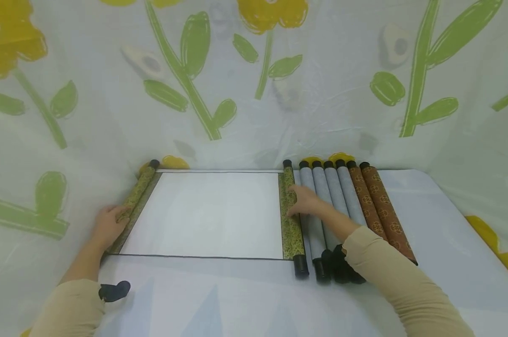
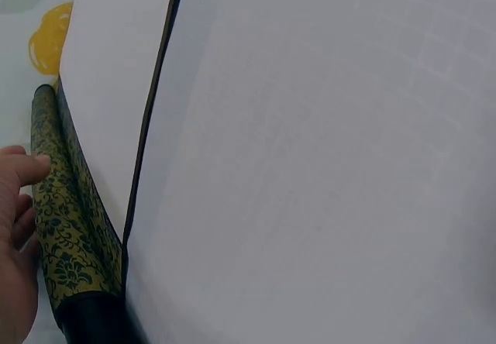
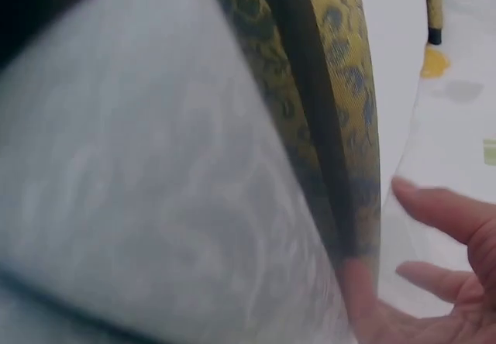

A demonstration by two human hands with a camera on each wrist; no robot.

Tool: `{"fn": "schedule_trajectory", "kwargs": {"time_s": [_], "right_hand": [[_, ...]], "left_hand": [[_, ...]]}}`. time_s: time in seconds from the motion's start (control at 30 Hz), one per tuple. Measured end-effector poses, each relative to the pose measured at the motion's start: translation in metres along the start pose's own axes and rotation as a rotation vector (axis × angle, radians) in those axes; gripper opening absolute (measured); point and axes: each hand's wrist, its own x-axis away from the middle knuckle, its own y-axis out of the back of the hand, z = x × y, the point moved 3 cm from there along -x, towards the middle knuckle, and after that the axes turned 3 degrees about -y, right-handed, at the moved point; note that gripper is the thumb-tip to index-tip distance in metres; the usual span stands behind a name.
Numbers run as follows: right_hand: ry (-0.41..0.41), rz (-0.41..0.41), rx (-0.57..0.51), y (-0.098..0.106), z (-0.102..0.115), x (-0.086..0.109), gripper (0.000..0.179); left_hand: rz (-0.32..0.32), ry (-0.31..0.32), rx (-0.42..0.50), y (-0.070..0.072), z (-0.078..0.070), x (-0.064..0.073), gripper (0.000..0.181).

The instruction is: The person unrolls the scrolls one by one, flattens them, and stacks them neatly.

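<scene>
A hanging scroll lies unrolled, its blank white sheet [image 1: 207, 215] flat between two rollers covered in green-gold patterned cloth. My left hand [image 1: 110, 224] is at the left roller [image 1: 142, 187]; in the left wrist view a digit rests on the roller's [image 2: 58, 204] upper side, other fingers bent beside it. At the right roller [image 1: 295, 234], my right hand [image 1: 306, 201] reaches in from the right, fingertips right at the cloth. The right wrist view shows the right hand [image 3: 442, 274] with fingers spread apart next to the patterned strip [image 3: 349, 88].
Right of the sheet, several rolled scrolls lie side by side: pale grey ones [image 1: 319, 187] with black knobs, then two brown ones [image 1: 384, 206] with flower patterns. White table [image 1: 422, 206] extends beyond them. A flower-printed curtain [image 1: 321, 93] hangs behind the far edge.
</scene>
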Motion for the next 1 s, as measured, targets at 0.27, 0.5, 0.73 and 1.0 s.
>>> {"fn": "schedule_trajectory", "kwargs": {"time_s": [0.27, 0.5, 0.73, 1.0], "right_hand": [[0.031, -0.025, 0.008, 0.013, 0.000, 0.014, 0.080], [0.086, -0.036, 0.012, 0.021, 0.003, 0.026, 0.079], [0.130, 0.001, -0.056, 0.026, 0.001, 0.034, 0.085], [0.193, -0.026, -0.047, 0.031, -0.009, 0.042, 0.089]], "left_hand": [[-0.062, -0.083, 0.098, 0.006, -0.013, 0.001, 0.055], [-0.026, -0.036, 0.170, 0.004, -0.033, -0.010, 0.072], [0.025, -0.007, 0.201, 0.002, -0.058, -0.018, 0.087], [0.062, -0.005, 0.210, -0.002, -0.082, -0.018, 0.093]]}}
